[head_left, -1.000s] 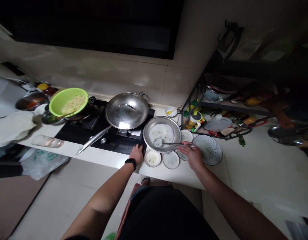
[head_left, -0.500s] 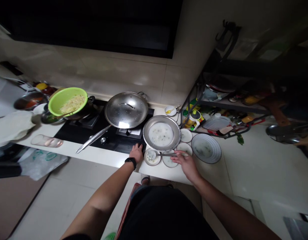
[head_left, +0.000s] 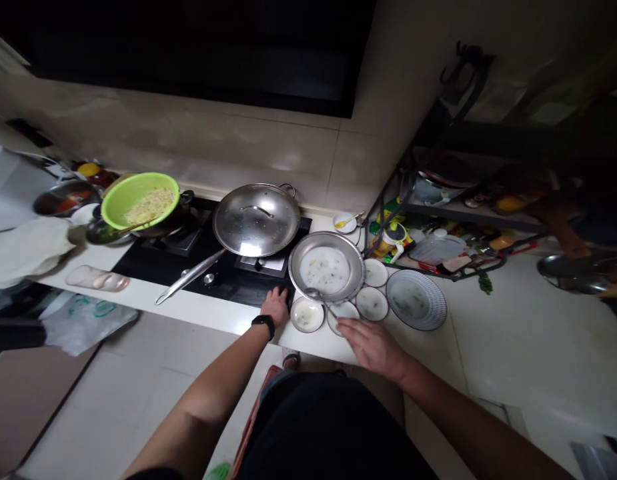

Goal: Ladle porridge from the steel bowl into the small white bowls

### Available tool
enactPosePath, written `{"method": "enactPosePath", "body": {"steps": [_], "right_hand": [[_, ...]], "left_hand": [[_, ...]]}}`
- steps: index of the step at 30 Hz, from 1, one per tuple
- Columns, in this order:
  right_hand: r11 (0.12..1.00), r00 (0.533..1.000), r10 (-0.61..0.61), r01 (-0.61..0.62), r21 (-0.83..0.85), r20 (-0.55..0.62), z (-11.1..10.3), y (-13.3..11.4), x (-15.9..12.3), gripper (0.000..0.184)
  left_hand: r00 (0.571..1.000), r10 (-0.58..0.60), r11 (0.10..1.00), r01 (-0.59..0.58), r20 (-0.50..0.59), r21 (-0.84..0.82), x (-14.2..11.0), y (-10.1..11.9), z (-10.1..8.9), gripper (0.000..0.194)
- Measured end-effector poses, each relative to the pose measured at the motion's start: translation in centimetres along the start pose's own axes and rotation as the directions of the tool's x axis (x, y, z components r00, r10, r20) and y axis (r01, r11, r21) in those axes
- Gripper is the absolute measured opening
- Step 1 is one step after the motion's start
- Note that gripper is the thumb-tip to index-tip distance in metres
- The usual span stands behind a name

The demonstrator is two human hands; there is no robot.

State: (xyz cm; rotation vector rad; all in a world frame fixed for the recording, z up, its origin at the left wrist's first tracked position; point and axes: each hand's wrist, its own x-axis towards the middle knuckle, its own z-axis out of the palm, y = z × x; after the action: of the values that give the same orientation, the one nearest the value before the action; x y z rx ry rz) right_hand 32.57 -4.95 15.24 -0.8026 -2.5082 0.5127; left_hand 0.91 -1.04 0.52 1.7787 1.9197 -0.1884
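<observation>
My left hand (head_left: 275, 307) rests on the front edge of the black induction hob (head_left: 223, 287), holding nothing, with a black watch on its wrist. My right hand (head_left: 372, 348) hangs open just above the white counter (head_left: 308, 343), near a small plate (head_left: 342, 317), and holds nothing. A metal ladle (head_left: 313, 293) leans on the rim of a wide steel dish (head_left: 326, 268) holding milky liquid, its handle slanting toward that plate. Nearby stand a small white bowl (head_left: 307, 315), two more small plates, and a blue-striped plate (head_left: 415, 300).
On the hob sit a steel-lidded wok (head_left: 256, 219) and a green colander of noodles (head_left: 139, 200) on a pot. A glass dish (head_left: 97, 278) lies on the counter's left. A wire rack (head_left: 438, 247) crowded with bottles and containers stands at right.
My right hand has let go of the ladle and dropped toward me. The ladle's bowl has moved from over the small white bowl to the steel dish's rim.
</observation>
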Motion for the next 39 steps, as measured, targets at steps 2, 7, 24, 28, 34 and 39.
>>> {"method": "enactPosePath", "body": {"steps": [2,7,24,28,34,39], "right_hand": [[0.991,0.986,0.130,-0.128,0.028,-0.102,0.2,2.4,0.8,0.038],[0.827,0.802,0.553,-0.495,0.267,-0.227,2.5,8.5,3.3,0.033],[0.102,0.323,0.946,-0.403,0.909,0.038,5.6,9.7,4.7,0.029],[0.102,0.328,0.944,-0.386,0.917,0.033,3.9,8.9,4.3,0.034],[0.140,0.377,0.926,-0.388,0.911,0.018,1.2,7.0,3.7,0.043],[0.087,0.375,0.924,-0.397,0.914,0.075,0.2,4.6,2.7,0.047]], "left_hand": [[1.000,-0.002,1.000,0.002,0.002,-0.005,0.0,0.0,-0.1,0.067],[1.000,-0.005,1.000,0.005,0.017,-0.018,-0.2,0.2,-0.4,0.066],[1.000,-0.001,0.999,0.002,0.020,-0.033,-0.3,0.2,-0.5,0.067],[1.000,0.003,0.999,-0.002,0.025,-0.044,-0.1,-0.1,-0.2,0.069],[1.000,0.001,0.999,-0.001,0.013,-0.036,0.0,-0.1,-0.1,0.069],[1.000,-0.005,0.999,0.005,0.013,-0.032,-0.1,0.0,-0.1,0.070]]}}
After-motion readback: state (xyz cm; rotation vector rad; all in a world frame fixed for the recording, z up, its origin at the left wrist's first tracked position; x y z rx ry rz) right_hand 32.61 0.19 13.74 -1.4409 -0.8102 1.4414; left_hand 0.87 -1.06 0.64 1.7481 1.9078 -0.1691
